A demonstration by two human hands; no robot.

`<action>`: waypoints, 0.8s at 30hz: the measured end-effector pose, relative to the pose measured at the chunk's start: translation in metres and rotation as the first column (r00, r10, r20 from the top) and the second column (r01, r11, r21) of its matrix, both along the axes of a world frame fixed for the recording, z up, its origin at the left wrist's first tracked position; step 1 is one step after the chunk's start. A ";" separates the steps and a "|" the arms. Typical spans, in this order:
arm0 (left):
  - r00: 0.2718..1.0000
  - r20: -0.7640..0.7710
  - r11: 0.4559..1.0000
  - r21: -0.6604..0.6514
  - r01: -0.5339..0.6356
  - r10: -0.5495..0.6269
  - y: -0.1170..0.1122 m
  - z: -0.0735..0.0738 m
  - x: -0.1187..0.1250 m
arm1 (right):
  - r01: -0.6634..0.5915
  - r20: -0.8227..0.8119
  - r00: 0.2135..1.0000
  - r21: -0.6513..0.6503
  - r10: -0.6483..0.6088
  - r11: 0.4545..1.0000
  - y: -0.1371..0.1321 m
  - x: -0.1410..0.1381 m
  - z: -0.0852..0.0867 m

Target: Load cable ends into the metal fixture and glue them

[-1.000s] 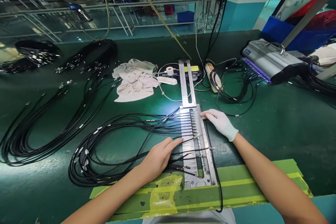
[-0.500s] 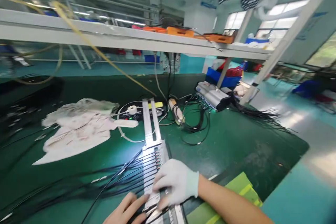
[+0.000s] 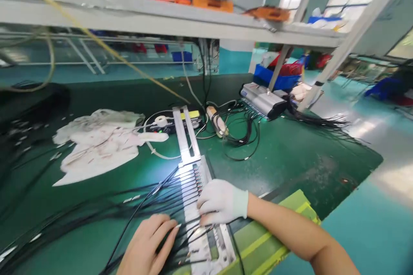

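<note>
My left hand [image 3: 148,242], bare, is closed at the left side of a long metal fixture [image 3: 190,193], thumb and forefinger pinching a black cable [image 3: 190,224]. My right hand [image 3: 222,202], in a white glove with a pale green cuff, rests over the fixture's right side. Its fingers are curled together, with their tips at that cable's end; the exact contact is hidden. Beyond the right hand, several black cables [image 3: 167,189] lie side by side across the fixture, their ends in a row along a strip. A slotted metal bar [image 3: 182,135] extends from its far end.
Left on the green table [image 3: 284,172] lies a white plastic bag [image 3: 100,150] with scraps. Behind the bar are a black device [image 3: 167,125] and a bottle [image 3: 217,122]. A silver box [image 3: 263,99] with cables sits back right. A shelf [image 3: 161,19] spans above.
The camera view has tilted down and shows more of the fixture's near end. My left hand has drawn slightly away from the right hand, whose fingers stay bent at the fixture.
</note>
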State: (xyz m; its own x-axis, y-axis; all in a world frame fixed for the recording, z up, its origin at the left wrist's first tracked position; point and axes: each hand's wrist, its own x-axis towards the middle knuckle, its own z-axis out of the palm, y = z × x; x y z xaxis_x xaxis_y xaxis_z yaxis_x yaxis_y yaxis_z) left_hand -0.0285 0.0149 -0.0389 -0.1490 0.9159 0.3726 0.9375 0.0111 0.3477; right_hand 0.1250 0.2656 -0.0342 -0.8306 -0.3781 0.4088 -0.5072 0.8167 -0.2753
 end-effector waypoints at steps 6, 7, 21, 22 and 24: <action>0.994 0.105 0.987 -0.159 -0.018 0.035 0.003 0.014 0.002 | 0.036 0.057 0.998 -0.153 -0.028 0.988 -0.004 0.002 0.003; 0.993 0.112 0.985 -0.171 -0.025 0.044 0.002 0.014 0.001 | 0.038 0.071 0.997 -0.164 -0.027 0.986 -0.004 0.002 0.003; 0.989 0.143 0.986 -0.169 -0.006 0.031 -0.005 0.011 -0.005 | 0.056 0.054 0.997 -0.191 -0.047 0.980 -0.006 0.000 -0.001; 0.989 0.142 0.988 -0.151 -0.005 0.027 -0.005 0.010 -0.005 | 0.055 0.052 0.998 -0.183 -0.046 0.982 -0.006 -0.001 -0.001; 0.990 0.143 0.990 -0.138 0.012 0.008 -0.004 0.009 -0.004 | 0.054 0.050 0.998 -0.164 -0.046 0.985 -0.005 -0.001 -0.001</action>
State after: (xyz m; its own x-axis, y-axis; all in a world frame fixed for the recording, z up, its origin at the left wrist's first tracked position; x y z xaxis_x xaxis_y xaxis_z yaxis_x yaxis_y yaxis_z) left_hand -0.0328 0.0104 -0.0296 -0.1896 0.9574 0.2179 0.8785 0.0664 0.4731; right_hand 0.1238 0.2603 -0.0349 -0.8661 -0.2660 0.4233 -0.4507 0.7820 -0.4306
